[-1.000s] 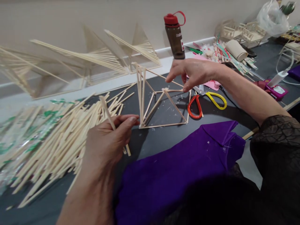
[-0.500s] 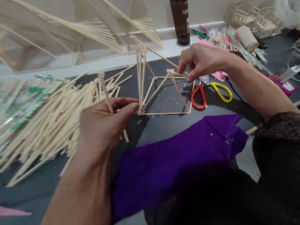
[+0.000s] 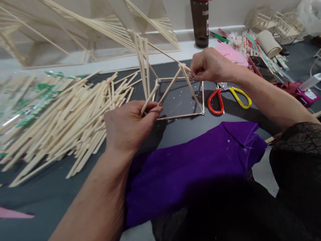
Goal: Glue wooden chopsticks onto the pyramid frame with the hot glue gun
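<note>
A stick frame (image 3: 181,116) with a square base and raised struts stands on the dark table. My left hand (image 3: 136,120) is closed at its near left corner, pinching the struts there, and a loose wooden stick (image 3: 149,99) rises between its fingers. Behind the peak, my right hand (image 3: 207,65) has its fingers pinched on the frame's right side, at a stick end near the whitish joint (image 3: 182,65). The fingers hide the left corner joint. Scissors (image 3: 215,102) with one red and one yellow handle lie right of the frame.
Many loose sticks (image 3: 82,117) are piled at the left beside plastic packaging (image 3: 22,110). A purple cloth (image 3: 190,167) lies in front. Behind are a brown bottle (image 3: 201,23) and stick models (image 3: 110,30). Pink sheets, a paper roll (image 3: 269,43) and a glue gun (image 3: 309,82) are at the right.
My left hand has moved right and closed on the frame's corner, its loose stick tilting over. The frame's left struts lean further left. My right hand has closed its fingers by the peak.
</note>
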A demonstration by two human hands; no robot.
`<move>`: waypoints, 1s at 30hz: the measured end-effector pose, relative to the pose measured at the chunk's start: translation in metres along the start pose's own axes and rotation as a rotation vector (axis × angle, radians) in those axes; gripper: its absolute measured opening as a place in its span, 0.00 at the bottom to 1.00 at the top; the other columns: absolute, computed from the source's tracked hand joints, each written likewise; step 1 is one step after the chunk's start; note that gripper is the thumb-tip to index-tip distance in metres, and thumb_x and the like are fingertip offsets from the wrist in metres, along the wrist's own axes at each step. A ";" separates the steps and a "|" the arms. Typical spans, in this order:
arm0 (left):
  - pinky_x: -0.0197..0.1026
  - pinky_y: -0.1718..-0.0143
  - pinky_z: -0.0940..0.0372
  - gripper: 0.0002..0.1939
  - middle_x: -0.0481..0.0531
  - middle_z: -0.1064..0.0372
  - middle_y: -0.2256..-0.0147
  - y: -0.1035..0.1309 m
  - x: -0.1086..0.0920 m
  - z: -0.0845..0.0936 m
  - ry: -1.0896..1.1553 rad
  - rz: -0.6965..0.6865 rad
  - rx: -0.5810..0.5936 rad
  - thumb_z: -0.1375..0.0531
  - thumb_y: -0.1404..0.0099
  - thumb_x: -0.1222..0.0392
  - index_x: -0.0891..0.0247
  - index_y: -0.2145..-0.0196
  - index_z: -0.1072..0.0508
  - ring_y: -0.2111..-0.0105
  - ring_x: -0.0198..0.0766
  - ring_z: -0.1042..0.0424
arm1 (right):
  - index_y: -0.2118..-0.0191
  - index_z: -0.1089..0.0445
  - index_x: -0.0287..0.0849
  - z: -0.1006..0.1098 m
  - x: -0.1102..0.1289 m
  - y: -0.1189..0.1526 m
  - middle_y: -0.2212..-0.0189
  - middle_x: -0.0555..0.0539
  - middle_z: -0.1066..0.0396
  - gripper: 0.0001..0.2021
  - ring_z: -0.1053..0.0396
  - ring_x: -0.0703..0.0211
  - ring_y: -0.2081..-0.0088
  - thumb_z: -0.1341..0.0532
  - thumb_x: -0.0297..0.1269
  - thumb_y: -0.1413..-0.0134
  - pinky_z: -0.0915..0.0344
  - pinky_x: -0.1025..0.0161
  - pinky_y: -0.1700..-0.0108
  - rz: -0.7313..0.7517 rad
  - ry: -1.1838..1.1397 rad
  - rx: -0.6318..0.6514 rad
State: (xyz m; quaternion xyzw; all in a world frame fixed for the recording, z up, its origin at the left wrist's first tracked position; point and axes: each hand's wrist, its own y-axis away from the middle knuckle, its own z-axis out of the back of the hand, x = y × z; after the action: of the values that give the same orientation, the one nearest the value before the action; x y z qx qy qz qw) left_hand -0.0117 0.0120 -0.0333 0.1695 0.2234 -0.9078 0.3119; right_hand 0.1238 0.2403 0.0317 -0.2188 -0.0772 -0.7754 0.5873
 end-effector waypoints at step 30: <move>0.40 0.64 0.36 0.15 0.49 0.23 0.74 -0.010 0.013 0.018 0.067 0.105 -0.250 0.38 0.43 0.53 0.62 0.64 0.16 0.69 0.42 0.25 | 0.61 0.21 0.37 -0.016 -0.017 0.023 0.60 0.42 0.22 0.10 0.27 0.55 0.59 0.40 0.28 0.45 0.37 0.61 0.57 0.001 0.203 0.139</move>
State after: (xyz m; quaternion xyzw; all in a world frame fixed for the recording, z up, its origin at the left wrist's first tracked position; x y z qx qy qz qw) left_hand -0.0305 0.0035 -0.0212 0.1709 0.3360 -0.8491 0.3701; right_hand 0.1451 0.2425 0.0071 -0.0981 -0.0710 -0.7858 0.6065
